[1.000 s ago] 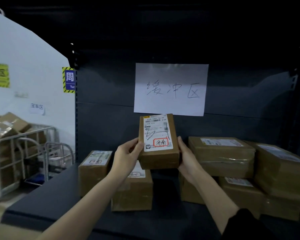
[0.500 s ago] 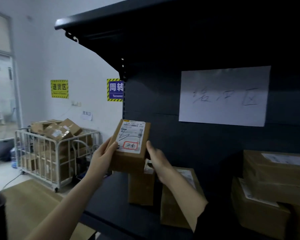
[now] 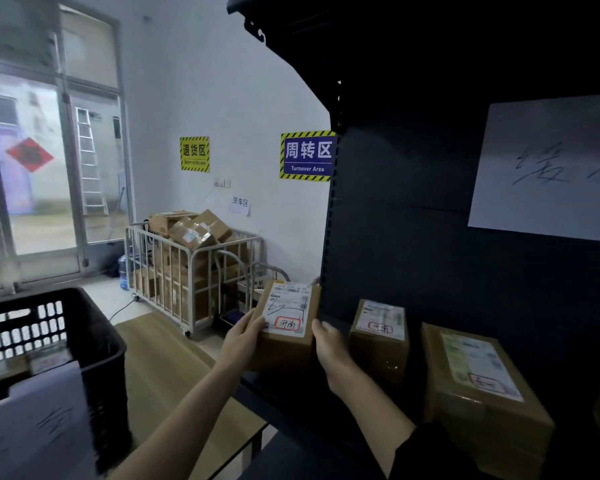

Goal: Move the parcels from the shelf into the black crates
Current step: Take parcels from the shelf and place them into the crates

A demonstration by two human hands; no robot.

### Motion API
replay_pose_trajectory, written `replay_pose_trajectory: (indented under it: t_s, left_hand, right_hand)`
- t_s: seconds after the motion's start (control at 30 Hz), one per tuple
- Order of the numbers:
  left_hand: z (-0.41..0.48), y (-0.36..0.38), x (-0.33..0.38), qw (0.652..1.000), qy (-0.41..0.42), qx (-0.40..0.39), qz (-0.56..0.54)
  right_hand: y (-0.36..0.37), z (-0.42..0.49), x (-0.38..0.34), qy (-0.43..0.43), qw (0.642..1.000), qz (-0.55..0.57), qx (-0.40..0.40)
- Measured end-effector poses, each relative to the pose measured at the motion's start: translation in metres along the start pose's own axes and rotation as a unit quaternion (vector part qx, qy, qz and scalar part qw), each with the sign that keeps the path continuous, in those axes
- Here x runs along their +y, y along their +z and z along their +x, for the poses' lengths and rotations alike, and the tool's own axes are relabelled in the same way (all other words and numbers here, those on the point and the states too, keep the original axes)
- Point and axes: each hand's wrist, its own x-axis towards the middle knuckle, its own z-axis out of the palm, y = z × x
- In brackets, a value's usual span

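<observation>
A small brown parcel (image 3: 284, 327), its label ringed in red, is held between both hands at the left end of the shelf (image 3: 395, 220). The left hand (image 3: 243, 336) grips its left edge and the right hand (image 3: 328, 348) its right. A second ago the parcel was in front of the shelf's back panel, below the handwritten paper notice (image 3: 548, 168). It has since been carried off the shelf's open side, and the person's view has turned with it, bringing a black crate (image 3: 94, 327) into sight well to the left of the shelf. The pick appears done and the carry to the crate comes next. Two more parcels (image 3: 378, 341) (image 3: 482, 393) wait on the shelf. A wire cage trolley (image 3: 194, 271) piled with cartons stands beyond the shelf's left end.
</observation>
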Motion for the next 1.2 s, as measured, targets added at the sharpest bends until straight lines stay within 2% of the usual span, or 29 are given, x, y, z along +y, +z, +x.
replay_pose_trajectory:
  t_s: [0.13,0.27,0.4,0.47,0.53,0.63,0.77,1.0,1.2]
  left_hand:
    - [0.008,0.014,-0.010,0.999,-0.044,-0.024,-0.008]
    - [0.015,0.021,-0.015,0.998,-0.053,-0.041,-0.017]
    - [0.023,0.024,-0.018,0.998,-0.044,-0.038,-0.009]
    - [0.025,0.026,-0.018,0.998,-0.044,-0.038,-0.005]
    - [0.026,0.028,-0.018,0.998,-0.041,-0.041,0.002]
    - [0.027,0.031,-0.018,0.998,-0.038,-0.047,0.023]
    - [0.026,0.034,-0.018,0.997,-0.041,-0.062,0.017]
    - [0.023,0.040,-0.018,0.996,-0.041,-0.078,0.002]
    - [0.021,0.045,-0.022,0.996,-0.039,-0.079,-0.006]
  right_hand:
    - [-0.008,0.002,0.008,0.012,1.000,-0.004,0.018]
    - [-0.013,-0.010,0.003,-0.002,0.999,-0.031,0.016]
    - [-0.025,-0.036,-0.013,-0.109,0.987,-0.114,0.026]
    - [-0.040,-0.041,-0.019,-0.181,0.966,-0.165,0.080]
    - [-0.056,-0.041,-0.020,-0.217,0.943,-0.203,0.149]
    - [-0.077,-0.034,-0.009,-0.193,0.932,-0.217,0.219]
    - [-0.087,-0.024,0.010,-0.137,0.931,-0.222,0.255]
    - [-0.088,-0.016,0.023,-0.074,0.966,-0.096,0.229]
    - [-0.087,-0.015,0.028,-0.071,0.969,-0.103,0.213]
